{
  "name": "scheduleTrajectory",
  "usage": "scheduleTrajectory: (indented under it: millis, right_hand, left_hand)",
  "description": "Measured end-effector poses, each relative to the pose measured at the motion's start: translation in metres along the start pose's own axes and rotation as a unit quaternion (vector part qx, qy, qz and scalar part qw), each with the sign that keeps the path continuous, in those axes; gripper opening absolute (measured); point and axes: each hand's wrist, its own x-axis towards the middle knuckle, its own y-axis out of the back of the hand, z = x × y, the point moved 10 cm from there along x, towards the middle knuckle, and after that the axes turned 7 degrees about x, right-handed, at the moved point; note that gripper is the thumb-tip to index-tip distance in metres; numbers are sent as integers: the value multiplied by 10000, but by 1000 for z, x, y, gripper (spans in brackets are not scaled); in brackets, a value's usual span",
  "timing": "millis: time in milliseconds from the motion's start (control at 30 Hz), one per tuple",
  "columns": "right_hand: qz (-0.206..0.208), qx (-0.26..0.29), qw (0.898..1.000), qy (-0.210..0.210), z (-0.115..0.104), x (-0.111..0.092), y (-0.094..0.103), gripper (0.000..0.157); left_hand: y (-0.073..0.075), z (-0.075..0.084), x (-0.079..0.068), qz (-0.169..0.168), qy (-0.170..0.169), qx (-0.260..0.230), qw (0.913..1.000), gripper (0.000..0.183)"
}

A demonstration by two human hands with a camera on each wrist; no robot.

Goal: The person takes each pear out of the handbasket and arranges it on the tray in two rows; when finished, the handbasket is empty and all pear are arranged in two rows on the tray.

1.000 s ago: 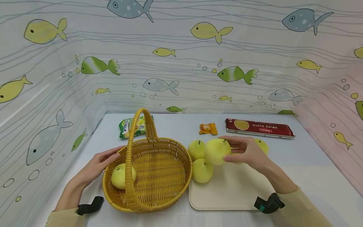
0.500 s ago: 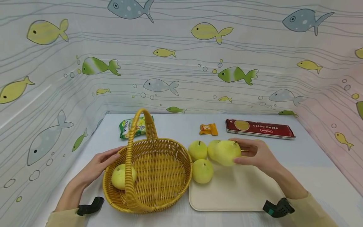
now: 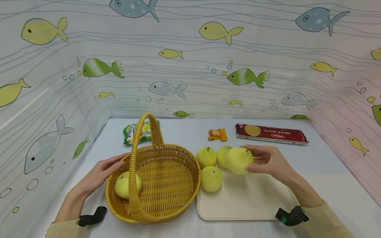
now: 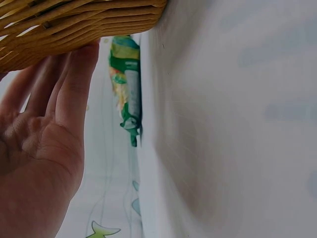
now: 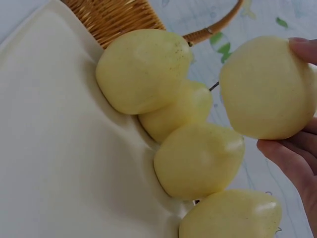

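My right hand (image 3: 266, 163) holds a pale yellow pear (image 3: 239, 161) between thumb and fingers, raised over the cream tray (image 3: 244, 205). In the right wrist view this pear (image 5: 267, 89) is apart from the several pears in a row on the tray, such as the near pear (image 5: 143, 69). A pear (image 3: 211, 178) sits at the tray's left, beside the yellow wicker basket (image 3: 166, 185). Another pear (image 3: 122, 185) lies inside the basket, partly behind its handle. My left hand (image 3: 101, 172) rests against the basket's left rim; the left wrist view shows its fingers (image 4: 77, 94) extended along the wicker.
Behind the basket lies a green snack bag (image 3: 144, 132). A small orange packet (image 3: 217, 134) and a long red biscuit package (image 3: 272, 134) lie at the back of the white table. The basket's tall arched handle (image 3: 134, 165) rises over its left part. Fish-patterned cloth surrounds the table.
My right hand has shifted to the right with the pear, uncovering another pear behind it, then stays nearly still. My left hand and the basket keep their place.
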Motion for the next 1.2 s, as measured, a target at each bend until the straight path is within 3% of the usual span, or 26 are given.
scheduleTrajectory:
  millis: [533, 1200]
  right_hand:
    - [-671, -106, 9975, -193, 25, 1, -11, 56]
    - [-1687, -366, 9833, -575, 46, -2, -34, 57]
  left_hand:
    - [0, 0, 0, -17, 30, 39, 10000, 51]
    - [1, 1, 0, 5, -55, -63, 10000, 51]
